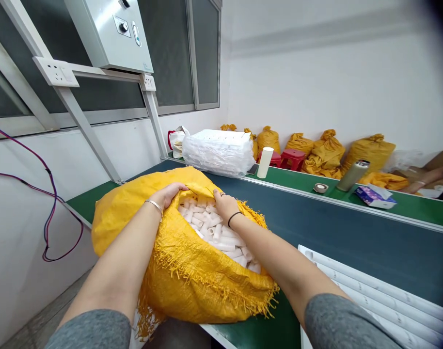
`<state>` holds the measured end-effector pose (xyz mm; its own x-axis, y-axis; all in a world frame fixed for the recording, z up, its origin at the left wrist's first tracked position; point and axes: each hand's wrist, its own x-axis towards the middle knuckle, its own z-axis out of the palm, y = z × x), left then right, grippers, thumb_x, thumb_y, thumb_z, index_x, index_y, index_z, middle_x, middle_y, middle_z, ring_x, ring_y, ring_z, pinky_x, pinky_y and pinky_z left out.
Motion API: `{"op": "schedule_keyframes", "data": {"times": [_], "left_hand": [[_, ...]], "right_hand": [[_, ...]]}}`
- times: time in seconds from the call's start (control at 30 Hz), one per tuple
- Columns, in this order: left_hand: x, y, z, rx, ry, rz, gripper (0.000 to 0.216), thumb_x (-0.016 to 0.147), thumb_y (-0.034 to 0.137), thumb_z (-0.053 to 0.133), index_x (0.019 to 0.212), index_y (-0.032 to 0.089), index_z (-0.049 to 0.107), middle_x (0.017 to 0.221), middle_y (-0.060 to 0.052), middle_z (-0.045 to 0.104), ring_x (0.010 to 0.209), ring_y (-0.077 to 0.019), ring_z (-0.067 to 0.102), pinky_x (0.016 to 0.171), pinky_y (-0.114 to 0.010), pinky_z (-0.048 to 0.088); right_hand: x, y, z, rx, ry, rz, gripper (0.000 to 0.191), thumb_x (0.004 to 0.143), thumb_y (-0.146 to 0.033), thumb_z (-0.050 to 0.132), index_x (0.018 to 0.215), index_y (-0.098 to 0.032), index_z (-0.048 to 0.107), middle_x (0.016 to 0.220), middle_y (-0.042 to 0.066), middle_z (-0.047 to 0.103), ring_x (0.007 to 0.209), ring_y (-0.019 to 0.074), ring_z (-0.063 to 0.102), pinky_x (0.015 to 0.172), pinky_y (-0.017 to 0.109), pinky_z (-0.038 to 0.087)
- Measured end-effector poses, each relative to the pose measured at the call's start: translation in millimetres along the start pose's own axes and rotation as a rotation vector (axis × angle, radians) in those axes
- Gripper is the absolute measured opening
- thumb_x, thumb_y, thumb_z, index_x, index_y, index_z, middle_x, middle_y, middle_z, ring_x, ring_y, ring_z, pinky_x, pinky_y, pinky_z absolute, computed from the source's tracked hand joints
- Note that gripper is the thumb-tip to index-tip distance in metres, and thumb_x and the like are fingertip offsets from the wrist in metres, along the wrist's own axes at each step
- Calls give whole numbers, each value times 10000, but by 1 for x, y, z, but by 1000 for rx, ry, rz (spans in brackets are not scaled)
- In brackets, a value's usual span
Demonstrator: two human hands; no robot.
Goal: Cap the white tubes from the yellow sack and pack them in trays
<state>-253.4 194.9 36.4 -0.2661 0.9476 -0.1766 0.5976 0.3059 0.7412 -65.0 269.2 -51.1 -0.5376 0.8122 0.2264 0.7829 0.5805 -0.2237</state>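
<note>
Sack: a big yellow sack is laid on its side at the near edge of the green counter, with its open mouth turned up and its frayed rim hanging over the front.
Tubes: many short white tubes are seen packed inside the sack's mouth.
Left hand: the left hand is closed on the far rim of the sack, fingers curled over the cloth; a thin bangle is worn at the wrist.
Right hand: the right hand is set at the top of the opening, just beside the left one; its fingers are bent down onto the rim where the tubes begin. Whether cloth or tubes are gripped cannot be told. A dark band is worn at the wrist.
Long pipes: long white pipes are laid side by side at the near right of the counter, apart from the sack.
Wrapped bundle: a white bundle in clear plastic is seen behind the sack.
Roll: a white roll is stood upright beside the bundle.
Flask: a metal flask is seen on the far strip.
Far sacks: more yellow sacks are piled by the wall, near red stools.
Box: a grey box is fixed on a frame above the counter.
</note>
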Motion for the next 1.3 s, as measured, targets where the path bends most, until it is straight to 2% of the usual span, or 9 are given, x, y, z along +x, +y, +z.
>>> {"op": "schedule_keyframes", "data": {"times": [0.17, 0.3, 0.5, 0.6, 0.7, 0.8, 0.9, 1.03, 1.3], "left_hand": [[-65, 19, 48, 155, 134, 215, 569, 777, 537, 557, 1169, 125, 568, 1205, -165, 604, 1162, -301, 526, 1055, -442, 316], [-133, -6, 116, 818, -80, 844, 895, 622, 781, 544, 1224, 119, 523, 1116, -198, 612, 1134, -373, 513, 1083, -594, 192], [-178, -41, 128, 1111, -430, 497, 645, 584, 538, 768, 1044, 126, 583, 798, -138, 677, 715, -310, 652, 663, -416, 511], [-195, -44, 114, 872, -545, 371, 423, 812, 572, 509, 915, 177, 622, 782, -105, 688, 691, -269, 666, 612, -341, 498], [-204, -51, 112, 723, -509, 292, 363, 954, 348, 298, 891, 214, 630, 825, -43, 691, 732, -167, 669, 645, -246, 483], [-202, -67, 121, 891, -400, 199, 288, 767, 325, 642, 991, 144, 648, 1053, -149, 648, 847, -258, 653, 698, -335, 494], [-198, -85, 132, 1038, -353, 406, 546, 635, 319, 770, 1111, 85, 639, 1275, -240, 528, 1061, -372, 557, 804, -456, 474], [-192, -104, 145, 1135, -266, 871, 242, 848, 268, 565, 999, 150, 713, 1152, -152, 641, 1069, -287, 559, 966, -453, 393], [-207, -115, 138, 1139, -437, 843, 145, 839, 230, 548, 820, 227, 692, 642, -48, 676, 574, -211, 602, 630, -356, 485]], "right_hand": [[31, 21, -15, 57, -61, 86, 298, 933, -354, 516, 1144, -150, 571, 1097, 71, 614, 947, 179, 613, 832, 391, 516], [39, 39, -29, 100, -110, 104, 283, 926, -340, 531, 1126, -146, 580, 1112, 74, 607, 967, 184, 606, 840, 394, 513], [46, 50, -45, 148, -227, 154, 280, 922, -346, 536, 1109, -144, 592, 1109, 74, 609, 954, 183, 609, 826, 378, 520], [50, 50, -49, 166, -282, 195, 280, 922, -351, 536, 1097, -140, 595, 1080, 66, 618, 921, 177, 617, 797, 361, 529], [53, 51, -50, 171, -308, 224, 283, 921, -357, 537, 1090, -139, 598, 1067, 63, 622, 911, 176, 620, 790, 354, 530], [53, 55, -51, 158, -309, 237, 291, 924, -370, 529, 1084, -138, 600, 1063, 64, 626, 909, 173, 621, 794, 358, 528], [53, 58, -53, 136, -305, 230, 293, 927, -376, 523, 1082, -140, 601, 1063, 68, 626, 909, 170, 620, 799, 360, 525], [52, 59, -60, 106, -302, 159, 303, 929, -383, 514, 1097, -144, 593, 1091, 74, 614, 934, 176, 610, 817, 371, 516], [-5, 82, -57, -87, -394, -12, 335, 900, -328, 573, 1183, -149, 551, 1115, 80, 601, 976, 196, 599, 861, 407, 496]]}}
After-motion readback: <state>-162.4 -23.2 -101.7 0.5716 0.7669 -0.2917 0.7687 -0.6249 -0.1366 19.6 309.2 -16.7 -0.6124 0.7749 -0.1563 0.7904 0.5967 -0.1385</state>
